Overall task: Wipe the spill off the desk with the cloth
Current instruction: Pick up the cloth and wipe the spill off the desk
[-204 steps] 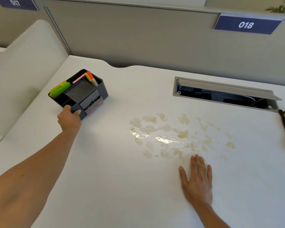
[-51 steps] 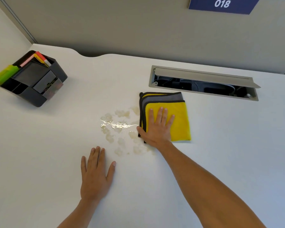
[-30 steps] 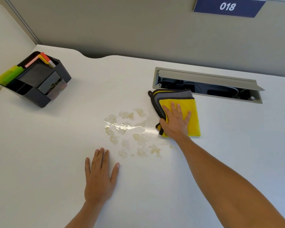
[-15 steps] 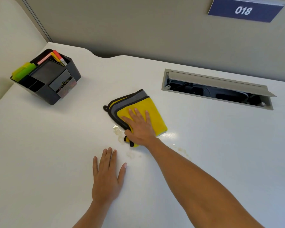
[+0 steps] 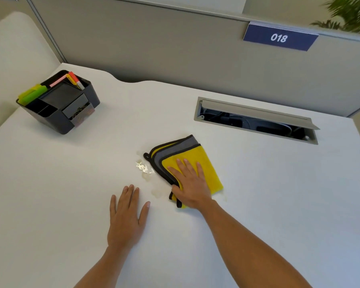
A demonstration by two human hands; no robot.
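Observation:
A folded yellow and grey cloth (image 5: 197,156) with black edging lies on the white desk (image 5: 279,194). My right hand (image 5: 190,183) presses flat on its near half, fingers spread. A small patch of pale, shiny spill (image 5: 144,169) shows just left of the cloth, with a faint wet smear (image 5: 157,191) below it. My left hand (image 5: 126,215) rests palm down on the desk, in front of the spill, holding nothing.
A black desk organiser (image 5: 59,102) with markers stands at the back left. An open cable tray (image 5: 256,120) is sunk into the desk at the back right. A grey partition with a blue "018" sign (image 5: 279,38) rises behind.
My right hand swept the cloth left across the spill, then back a little to the right. Most of the puddle is gone from view. My left hand stayed flat on the desk.

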